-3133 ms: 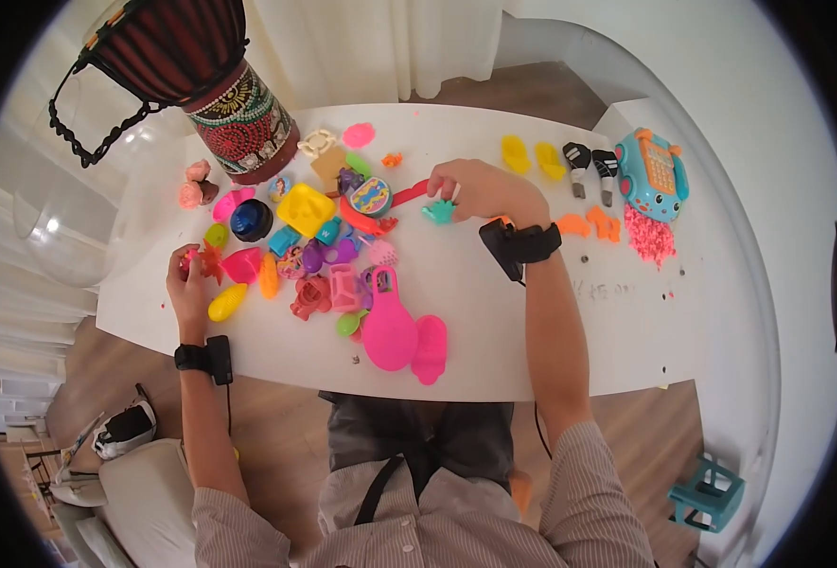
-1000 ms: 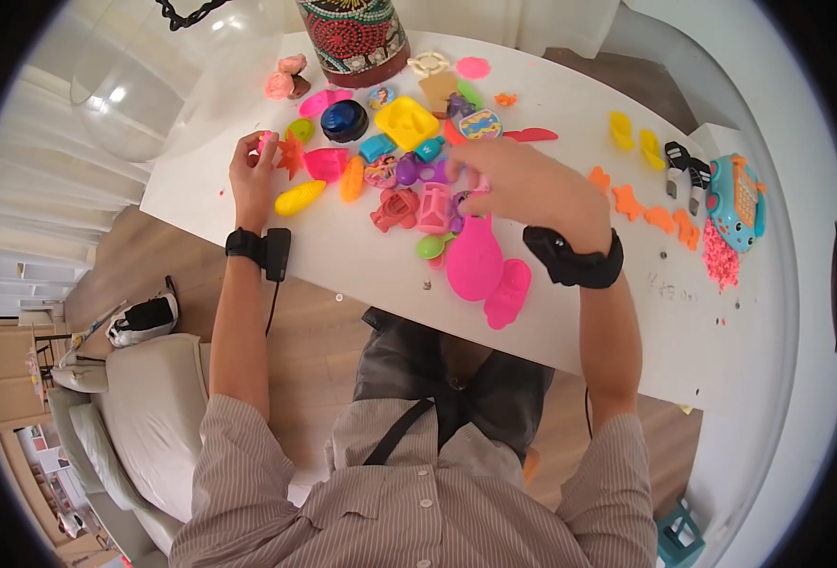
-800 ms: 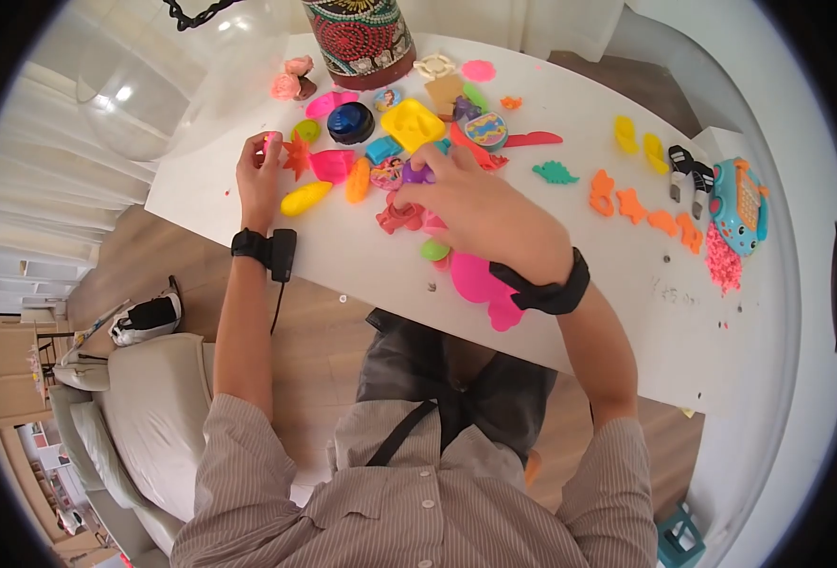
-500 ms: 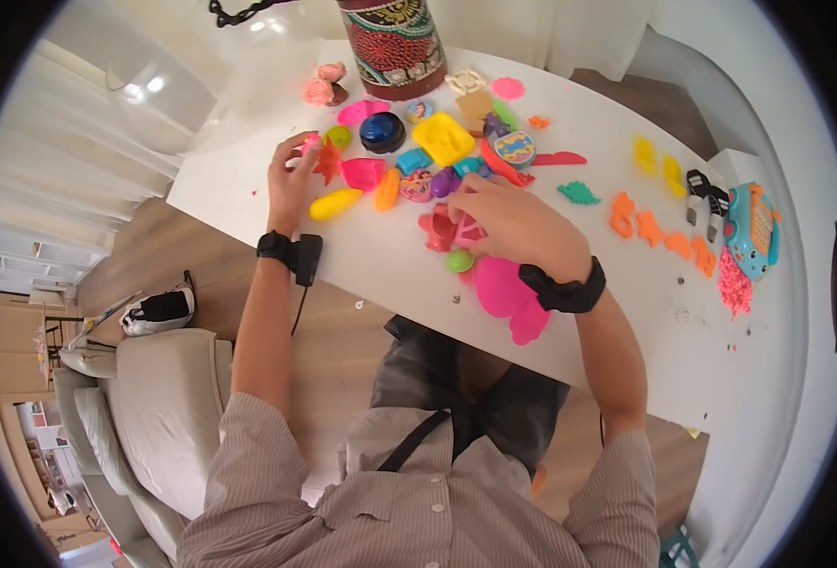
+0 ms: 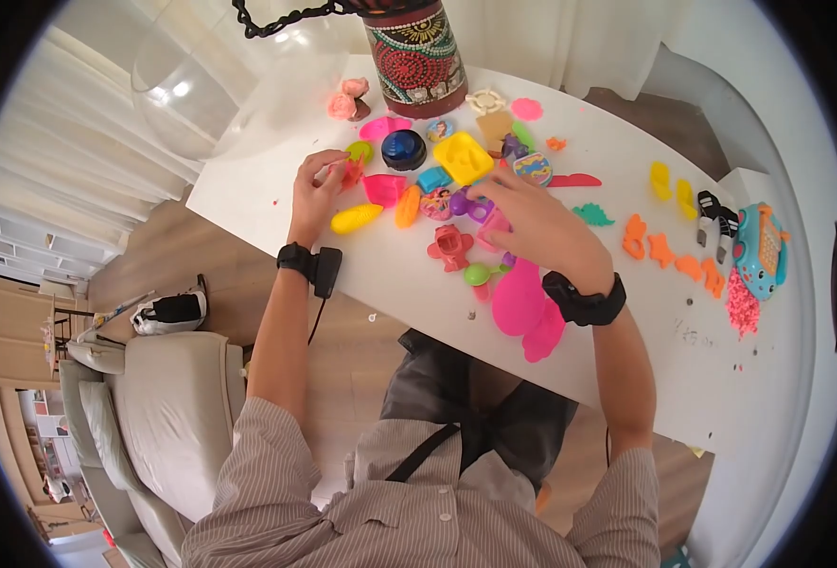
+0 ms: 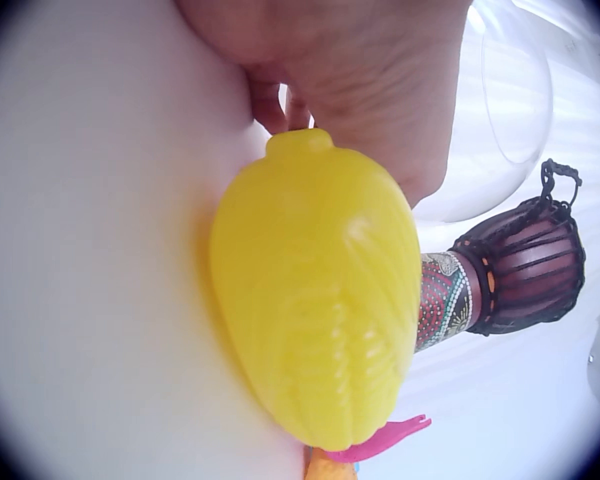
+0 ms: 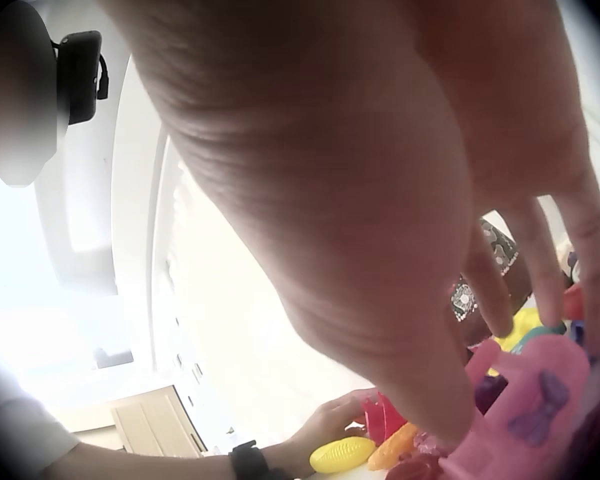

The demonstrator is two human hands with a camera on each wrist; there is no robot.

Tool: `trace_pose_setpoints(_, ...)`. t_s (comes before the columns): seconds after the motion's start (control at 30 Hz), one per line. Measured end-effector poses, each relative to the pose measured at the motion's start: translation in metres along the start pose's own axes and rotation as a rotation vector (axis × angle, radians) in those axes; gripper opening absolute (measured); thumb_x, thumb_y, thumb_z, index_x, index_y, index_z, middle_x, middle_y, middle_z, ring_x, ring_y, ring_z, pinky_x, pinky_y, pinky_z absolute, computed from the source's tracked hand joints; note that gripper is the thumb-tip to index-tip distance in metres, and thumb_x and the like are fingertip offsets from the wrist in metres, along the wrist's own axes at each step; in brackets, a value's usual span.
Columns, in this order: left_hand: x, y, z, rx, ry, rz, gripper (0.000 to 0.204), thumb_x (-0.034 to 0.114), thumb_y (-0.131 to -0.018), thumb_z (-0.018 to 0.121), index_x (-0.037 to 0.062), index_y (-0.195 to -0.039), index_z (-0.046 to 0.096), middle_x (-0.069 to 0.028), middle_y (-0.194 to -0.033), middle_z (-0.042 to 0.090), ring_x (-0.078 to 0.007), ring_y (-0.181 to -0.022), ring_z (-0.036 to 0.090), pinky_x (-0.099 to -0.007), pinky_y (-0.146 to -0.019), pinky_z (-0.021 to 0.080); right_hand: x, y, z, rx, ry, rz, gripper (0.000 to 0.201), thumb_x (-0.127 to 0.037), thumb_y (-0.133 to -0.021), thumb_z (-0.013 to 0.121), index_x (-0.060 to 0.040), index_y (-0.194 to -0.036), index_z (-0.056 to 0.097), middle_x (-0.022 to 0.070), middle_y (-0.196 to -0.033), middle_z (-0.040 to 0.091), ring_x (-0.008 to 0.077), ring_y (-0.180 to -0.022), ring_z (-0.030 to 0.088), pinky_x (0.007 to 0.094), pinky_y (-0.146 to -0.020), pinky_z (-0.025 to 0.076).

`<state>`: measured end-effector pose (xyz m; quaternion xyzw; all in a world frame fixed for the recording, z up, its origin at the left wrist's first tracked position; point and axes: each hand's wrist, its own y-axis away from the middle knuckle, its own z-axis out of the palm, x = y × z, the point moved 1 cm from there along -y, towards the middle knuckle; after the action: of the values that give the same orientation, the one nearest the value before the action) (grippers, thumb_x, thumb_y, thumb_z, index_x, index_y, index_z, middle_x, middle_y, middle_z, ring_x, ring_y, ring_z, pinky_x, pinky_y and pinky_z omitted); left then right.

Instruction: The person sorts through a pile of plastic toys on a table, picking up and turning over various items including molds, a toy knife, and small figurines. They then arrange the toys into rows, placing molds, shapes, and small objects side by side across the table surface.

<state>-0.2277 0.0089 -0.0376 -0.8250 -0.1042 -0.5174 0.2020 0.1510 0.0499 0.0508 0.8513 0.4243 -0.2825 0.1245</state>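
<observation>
My left hand [image 5: 322,176] rests at the left end of a pile of toy dough moulds and pinches a small red star-shaped piece [image 5: 352,174]. A yellow corn-shaped mould [image 5: 355,219] lies just below it and fills the left wrist view [image 6: 315,310], under the heel of the hand [image 6: 360,80]. My right hand [image 5: 522,220] reaches into the middle of the pile. Its thumb and fingers [image 7: 500,300] curl round a pink mould [image 5: 494,227] with purple details [image 7: 535,405]. A red mould [image 5: 451,246] lies just left of it.
The white table [image 5: 418,303] also holds a patterned drum [image 5: 414,52] at the back, a blue tub [image 5: 403,150], a yellow square mould [image 5: 464,156], a big pink paddle [image 5: 522,303], a green dinosaur [image 5: 591,214], orange shapes [image 5: 674,251] and a blue toy phone [image 5: 759,251]. A glass bowl [image 5: 220,90] stands back left.
My right hand left the green dinosaur on the table, moved left into the pile and closed on the pink mould. My left hand stayed put with the red star.
</observation>
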Motion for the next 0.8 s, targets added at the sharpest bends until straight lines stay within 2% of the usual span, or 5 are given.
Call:
trace_pose_setpoints(0.07,-0.004,-0.002,0.001,-0.028,0.028,0.01,0.023,0.023,-0.099,0.07,0.01,-0.117,0.079,-0.0063,-0.129,0.067,-0.0197,-0.114,0.063,-0.0319,-0.084,0.055,-0.001,-0.005,0.011,0.185,0.03,-0.108,0.051,-0.009,-0.085,0.071,-0.0088,-0.135,0.061,0.0127,-0.134,0.059,0.0361,-0.123,0.056,0.0423,-0.102,0.05)
trace_pose_setpoints(0.17,0.0,0.002,0.003,-0.039,-0.154,0.097,0.023,0.025,-0.096,0.074,0.0129,-0.115,0.08,-0.0062,-0.134,0.064,-0.0252,-0.127,0.054,-0.0392,-0.101,0.049,-0.004,-0.005,0.022,0.231,0.052,-0.137,0.049,-0.01,-0.087,0.069,-0.0122,-0.136,0.063,0.0091,-0.141,0.059,0.0384,-0.12,0.057,0.0456,-0.105,0.051)
trace_pose_setpoints(0.33,0.004,0.005,0.003,-0.068,-0.314,0.239,0.025,0.029,-0.092,0.077,0.0163,-0.112,0.081,-0.007,-0.137,0.062,-0.0291,-0.131,0.049,-0.0465,-0.12,0.026,-0.003,-0.01,0.038,0.097,0.033,-0.082,0.035,-0.009,-0.089,0.065,-0.0101,-0.124,0.067,0.0087,-0.134,0.06,0.0378,-0.128,0.053,0.0433,-0.106,0.05)
trace_pose_setpoints(0.57,0.011,0.007,0.001,-0.148,-0.271,0.308,0.026,0.035,-0.092,0.076,0.0172,-0.11,0.083,-0.008,-0.138,0.061,-0.0302,-0.134,0.046,-0.0481,-0.12,0.025,-0.001,-0.01,0.034,0.158,0.076,-0.088,0.019,-0.011,-0.09,0.065,-0.0069,-0.108,0.066,0.0096,-0.125,0.061,0.0355,-0.114,0.06,0.0427,-0.098,0.052)
trace_pose_setpoints(0.8,0.018,0.01,0.005,-0.123,-0.396,0.306,0.026,0.031,-0.086,0.08,0.0217,-0.111,0.084,-0.0074,-0.139,0.062,-0.0301,-0.134,0.046,-0.0486,-0.118,0.03,0.003,-0.01,0.035,0.188,0.095,-0.072,0.03,-0.011,-0.092,0.064,-0.0107,-0.121,0.069,0.0127,-0.119,0.063,0.0349,-0.112,0.061,0.0419,-0.099,0.051)
